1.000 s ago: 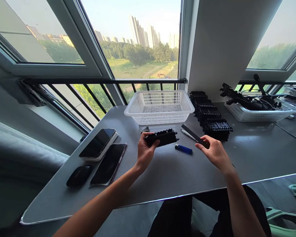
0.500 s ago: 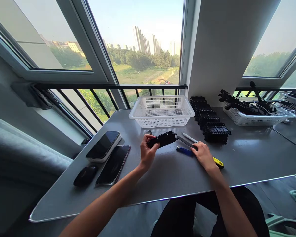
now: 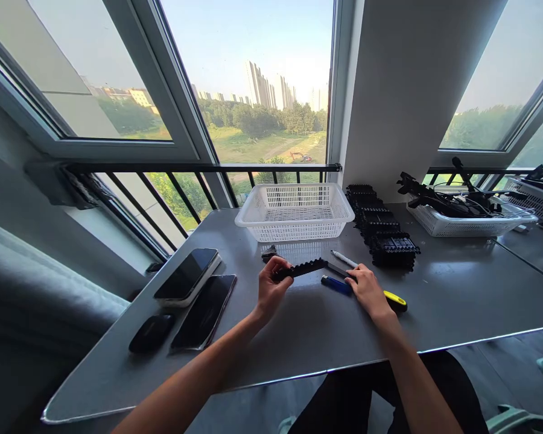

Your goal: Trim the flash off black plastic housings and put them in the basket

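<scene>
Daylight enters through the window [image 3: 262, 54] beyond the left grip [image 3: 273, 289], its sky palest low down. Soft glare lies on the tabletop [image 3: 443, 274] past the right grip [image 3: 367, 290]; wide-angle distortion stretches the edges.

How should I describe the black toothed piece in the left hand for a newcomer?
On the grey table, find the white basket by the middle window. Nearer, the left hand holds the black toothed piece. Unlike the similar pieces right of the basket, this one is held.
</scene>
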Action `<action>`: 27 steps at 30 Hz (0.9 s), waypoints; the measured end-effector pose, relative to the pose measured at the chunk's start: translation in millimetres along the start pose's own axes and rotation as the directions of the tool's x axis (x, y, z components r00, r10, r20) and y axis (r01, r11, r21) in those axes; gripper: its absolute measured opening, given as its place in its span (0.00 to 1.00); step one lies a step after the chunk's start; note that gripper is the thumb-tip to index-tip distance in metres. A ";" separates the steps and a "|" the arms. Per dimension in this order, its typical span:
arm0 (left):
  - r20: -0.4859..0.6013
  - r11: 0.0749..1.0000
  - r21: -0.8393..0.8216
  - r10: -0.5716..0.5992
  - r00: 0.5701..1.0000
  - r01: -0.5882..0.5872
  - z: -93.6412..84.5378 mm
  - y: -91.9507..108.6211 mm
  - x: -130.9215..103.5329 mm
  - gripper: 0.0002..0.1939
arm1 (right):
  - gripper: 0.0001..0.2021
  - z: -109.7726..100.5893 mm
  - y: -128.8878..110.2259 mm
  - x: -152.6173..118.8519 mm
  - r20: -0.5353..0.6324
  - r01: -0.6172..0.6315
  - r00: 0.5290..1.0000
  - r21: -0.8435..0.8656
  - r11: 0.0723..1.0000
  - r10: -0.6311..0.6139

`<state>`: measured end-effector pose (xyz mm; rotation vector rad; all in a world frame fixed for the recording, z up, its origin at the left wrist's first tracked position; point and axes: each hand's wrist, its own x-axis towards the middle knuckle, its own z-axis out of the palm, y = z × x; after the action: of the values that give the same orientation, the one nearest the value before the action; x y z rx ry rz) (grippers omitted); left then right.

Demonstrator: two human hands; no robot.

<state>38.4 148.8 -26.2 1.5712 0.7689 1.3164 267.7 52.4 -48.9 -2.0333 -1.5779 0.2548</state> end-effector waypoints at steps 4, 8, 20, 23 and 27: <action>0.043 1.000 -0.001 0.004 0.999 -0.004 1.0 3.2 -1.4 0.08 | 0.12 -0.5 1.3 2.2 0.018 -0.010 1.000 0.033 0.999 0.010; 0.078 0.999 -0.024 0.024 0.997 -0.023 3.3 6.1 -2.8 0.07 | 0.12 -7.2 -0.4 -0.4 0.021 -0.015 1.000 0.089 0.996 0.013; 0.224 0.969 -0.245 0.039 0.974 0.018 7.0 6.8 -3.2 0.18 | 0.22 -11.4 -42.0 -8.9 0.262 -0.225 0.965 0.800 0.556 0.012; 0.220 0.959 -0.275 -0.001 0.976 0.063 7.3 6.0 -4.2 0.17 | 0.23 -15.4 -47.5 -10.7 0.328 -0.300 0.945 0.858 0.416 0.004; 0.208 0.936 -0.326 -0.067 0.976 0.133 7.9 7.3 -6.5 0.19 | 0.29 -22.3 -52.5 -12.1 0.417 -0.388 0.907 0.880 0.274 -0.054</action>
<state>43.8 138.3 -22.1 1.3403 0.4654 1.1320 230.7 42.7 -4.9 -1.1167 -0.8763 1.4057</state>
